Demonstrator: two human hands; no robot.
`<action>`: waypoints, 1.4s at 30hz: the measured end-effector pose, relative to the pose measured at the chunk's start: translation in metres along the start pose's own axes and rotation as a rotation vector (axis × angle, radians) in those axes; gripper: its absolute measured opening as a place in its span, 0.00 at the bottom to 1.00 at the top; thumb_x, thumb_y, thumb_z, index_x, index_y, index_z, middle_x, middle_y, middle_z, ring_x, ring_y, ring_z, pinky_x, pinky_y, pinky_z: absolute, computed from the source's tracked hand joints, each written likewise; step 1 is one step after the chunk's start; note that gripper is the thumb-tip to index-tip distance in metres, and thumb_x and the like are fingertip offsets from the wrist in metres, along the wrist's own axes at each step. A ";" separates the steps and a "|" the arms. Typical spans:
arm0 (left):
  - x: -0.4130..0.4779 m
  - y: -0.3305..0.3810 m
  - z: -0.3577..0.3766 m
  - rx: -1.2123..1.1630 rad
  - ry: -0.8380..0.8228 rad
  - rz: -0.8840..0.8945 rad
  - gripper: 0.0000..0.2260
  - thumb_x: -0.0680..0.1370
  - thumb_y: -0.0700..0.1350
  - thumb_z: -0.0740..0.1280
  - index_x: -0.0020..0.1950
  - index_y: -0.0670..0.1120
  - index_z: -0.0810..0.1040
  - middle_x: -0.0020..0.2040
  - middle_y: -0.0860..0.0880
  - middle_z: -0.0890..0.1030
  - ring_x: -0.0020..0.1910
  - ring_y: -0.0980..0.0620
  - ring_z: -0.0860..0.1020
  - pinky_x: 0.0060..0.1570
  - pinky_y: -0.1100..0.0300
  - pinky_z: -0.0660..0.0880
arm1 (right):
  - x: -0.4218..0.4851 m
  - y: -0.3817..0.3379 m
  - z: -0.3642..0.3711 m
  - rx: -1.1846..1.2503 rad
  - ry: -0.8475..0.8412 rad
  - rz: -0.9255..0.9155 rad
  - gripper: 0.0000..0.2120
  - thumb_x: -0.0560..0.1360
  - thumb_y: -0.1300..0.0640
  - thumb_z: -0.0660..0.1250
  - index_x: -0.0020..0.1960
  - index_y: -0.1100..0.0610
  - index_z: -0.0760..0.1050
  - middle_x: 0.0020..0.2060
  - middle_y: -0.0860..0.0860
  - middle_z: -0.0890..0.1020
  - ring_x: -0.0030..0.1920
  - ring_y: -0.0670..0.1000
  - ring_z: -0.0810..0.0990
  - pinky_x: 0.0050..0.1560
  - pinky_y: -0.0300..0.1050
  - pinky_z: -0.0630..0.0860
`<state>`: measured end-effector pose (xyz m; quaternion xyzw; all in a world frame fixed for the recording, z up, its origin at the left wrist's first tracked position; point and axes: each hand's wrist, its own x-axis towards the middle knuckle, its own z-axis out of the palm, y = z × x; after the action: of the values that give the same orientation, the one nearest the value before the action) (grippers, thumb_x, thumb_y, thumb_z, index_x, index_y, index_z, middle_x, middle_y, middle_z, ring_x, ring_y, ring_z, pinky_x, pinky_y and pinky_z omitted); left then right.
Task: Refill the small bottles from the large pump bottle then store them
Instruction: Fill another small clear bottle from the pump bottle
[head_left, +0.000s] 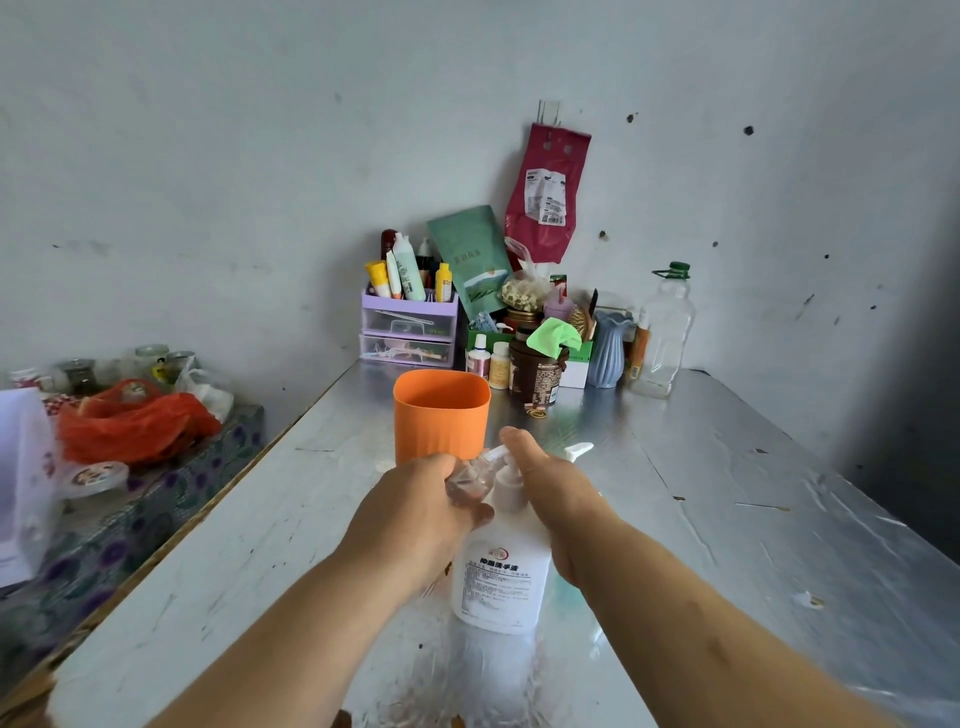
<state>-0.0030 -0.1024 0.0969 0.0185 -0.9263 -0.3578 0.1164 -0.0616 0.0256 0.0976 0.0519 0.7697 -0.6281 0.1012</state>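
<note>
1. Two bare forearms reach in from the bottom edge, cut off by the frame before the elbows.
2. Left hand (415, 499) curls round a small clear bottle (467, 480). Its fingers cover most of the bottle, and the contents cannot be made out.
3. Right hand (550, 488) lies over the head of the large pump bottle (501, 582), thumb straight. Its fingers are hidden on the far side, so whether they are curled or flat cannot be told.
4. The pump bottle stands upright on the table (727, 493) between the wrists, near the front edge. The small bottle is held against its spout.
5. A white nozzle (579, 449) pokes out just past the right hand; what it belongs to is unclear.
6. An orange cup (441, 415) stands right behind the left hand, partly blocked by it.
7. The tabletop is a scuffed, silvery, foil-like sheet with wrinkles on the right.
8. At the back, by the wall, are crowded a purple drawer unit (410, 327) holding tubes, a green pouch (470, 254), a brown tub (535, 374), a blue vase (610, 348) and a clear plastic bottle (665, 332).
9. A red packet (548, 192) hangs on the pale, speckled wall above them.
10. A lower stand at left carries an orange plastic bag (130, 421) and blurred glass jars.
</note>
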 end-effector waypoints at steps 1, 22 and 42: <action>0.000 0.001 -0.001 -0.001 0.000 -0.002 0.10 0.74 0.55 0.71 0.52 0.53 0.77 0.46 0.54 0.81 0.42 0.55 0.79 0.40 0.59 0.76 | 0.000 -0.002 0.000 -0.004 -0.002 0.006 0.35 0.56 0.31 0.62 0.50 0.56 0.80 0.49 0.59 0.84 0.53 0.60 0.81 0.61 0.59 0.74; 0.005 -0.007 0.005 0.039 0.030 0.009 0.10 0.75 0.54 0.71 0.52 0.53 0.76 0.46 0.53 0.81 0.44 0.51 0.79 0.36 0.59 0.68 | 0.006 0.008 0.001 -0.079 -0.001 -0.080 0.26 0.65 0.33 0.58 0.51 0.52 0.76 0.51 0.57 0.80 0.54 0.59 0.78 0.61 0.57 0.74; -0.005 -0.007 -0.011 -0.510 -0.022 -0.047 0.09 0.72 0.48 0.76 0.50 0.51 0.82 0.45 0.52 0.85 0.44 0.51 0.83 0.50 0.50 0.80 | -0.032 -0.010 -0.019 0.001 0.075 -0.142 0.29 0.75 0.31 0.50 0.36 0.50 0.79 0.45 0.49 0.80 0.46 0.49 0.75 0.50 0.49 0.69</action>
<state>0.0041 -0.1146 0.0993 0.0060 -0.8067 -0.5826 0.0988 -0.0345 0.0436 0.1181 0.0204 0.7744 -0.6318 0.0274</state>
